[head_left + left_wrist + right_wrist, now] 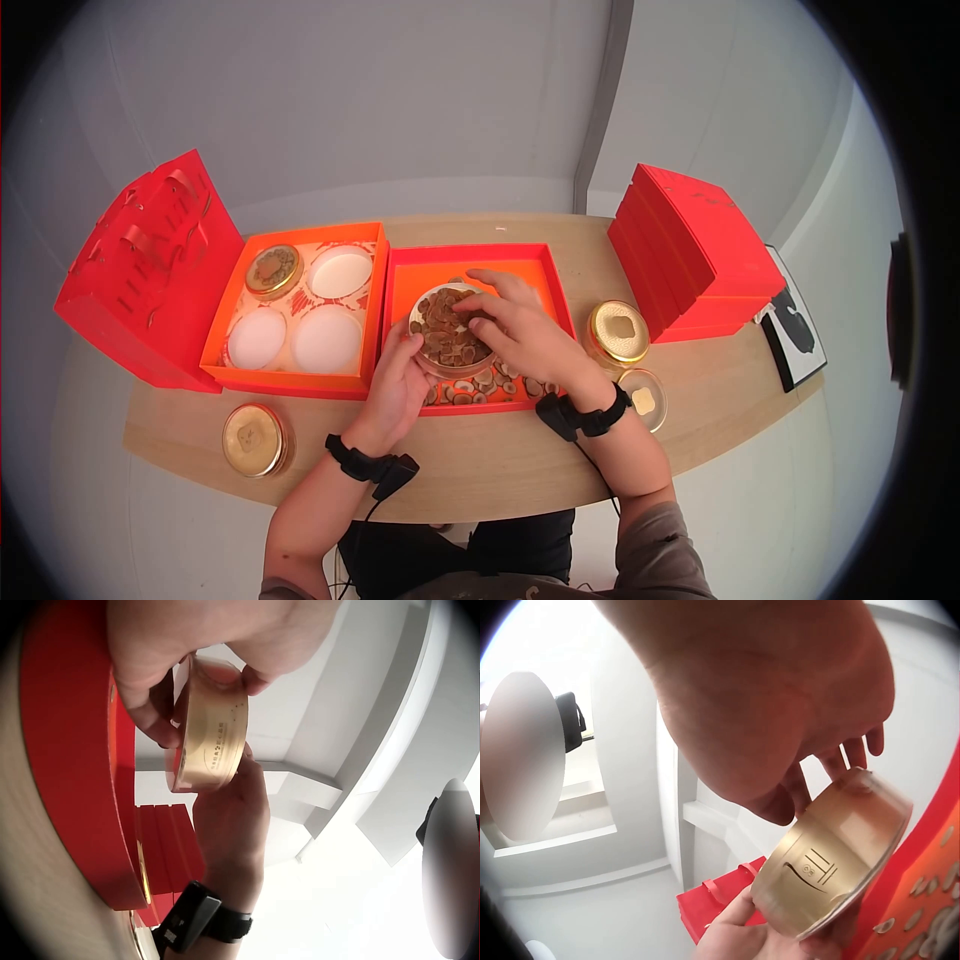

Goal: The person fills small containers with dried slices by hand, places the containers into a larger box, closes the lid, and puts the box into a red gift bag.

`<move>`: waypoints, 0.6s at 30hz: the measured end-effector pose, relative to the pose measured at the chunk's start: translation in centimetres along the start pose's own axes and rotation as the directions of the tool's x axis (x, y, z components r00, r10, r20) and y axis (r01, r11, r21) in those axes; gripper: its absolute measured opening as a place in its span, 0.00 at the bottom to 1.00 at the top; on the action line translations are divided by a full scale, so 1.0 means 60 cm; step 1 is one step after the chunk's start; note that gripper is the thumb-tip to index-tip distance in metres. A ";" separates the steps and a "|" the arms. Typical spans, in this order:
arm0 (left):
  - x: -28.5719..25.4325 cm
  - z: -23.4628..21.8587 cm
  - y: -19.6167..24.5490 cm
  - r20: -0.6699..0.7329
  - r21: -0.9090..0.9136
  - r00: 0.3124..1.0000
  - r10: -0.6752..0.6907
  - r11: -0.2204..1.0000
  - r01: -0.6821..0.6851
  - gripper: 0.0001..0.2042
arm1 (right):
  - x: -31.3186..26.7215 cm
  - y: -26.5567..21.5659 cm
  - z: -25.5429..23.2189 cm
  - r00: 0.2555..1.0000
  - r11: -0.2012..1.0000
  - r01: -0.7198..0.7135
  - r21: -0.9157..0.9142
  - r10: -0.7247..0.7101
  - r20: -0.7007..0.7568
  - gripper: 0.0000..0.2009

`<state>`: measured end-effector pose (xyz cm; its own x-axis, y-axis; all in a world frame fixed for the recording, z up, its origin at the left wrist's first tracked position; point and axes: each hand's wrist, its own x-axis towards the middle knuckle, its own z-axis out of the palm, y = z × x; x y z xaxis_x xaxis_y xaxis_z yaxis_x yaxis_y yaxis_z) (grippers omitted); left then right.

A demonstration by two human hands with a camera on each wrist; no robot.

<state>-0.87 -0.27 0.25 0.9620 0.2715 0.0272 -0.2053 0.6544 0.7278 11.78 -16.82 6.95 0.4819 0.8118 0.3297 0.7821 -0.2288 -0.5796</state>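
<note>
A round, clear-walled tub with a gold band [457, 369], heaped with brown, thin dried slices [445, 322], was held by the left hand [398, 385], its fingers and thumb curled around the wall. The tub was held above a shallow red box with an orange interior [470, 249]. The right hand [530, 340] was placed over the tub, its fingers spread and slightly bent, with the tips at the heap; whether a slice was pinched cannot be told. Loose pale-rimmed slices [487, 384] were strewn along the red box's near edge. A gold-topped round jar [253, 440] was set near the pale wooden table's [450, 455] near left corner.
</note>
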 end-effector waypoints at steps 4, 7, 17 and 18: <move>-0.001 0.001 0.001 0.018 0.008 1.000 0.002 1.000 -0.002 0.22 | -0.003 0.002 0.009 0.994 0.992 0.112 -0.063 -0.113 -0.005 0.14; -0.001 0.001 0.000 0.006 0.009 1.000 0.006 1.000 -0.006 0.20 | -0.003 0.004 0.006 1.000 0.998 0.017 -0.067 -0.017 0.010 0.12; -0.001 0.001 0.000 -0.015 -0.003 1.000 0.000 1.000 0.000 0.21 | 0.002 0.002 -0.008 0.991 0.998 -0.069 0.015 0.070 -0.113 0.09; -0.001 0.000 -0.001 -0.015 -0.003 1.000 -0.001 1.000 0.000 0.21 | 0.002 0.002 -0.007 0.991 0.998 -0.065 0.015 0.066 -0.118 0.08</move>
<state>-0.91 -0.33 0.21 0.9594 0.2814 0.0168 -0.2053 0.6564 0.7260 12.12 -16.98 7.25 0.5758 0.7261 0.3759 0.7431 -0.2730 -0.6110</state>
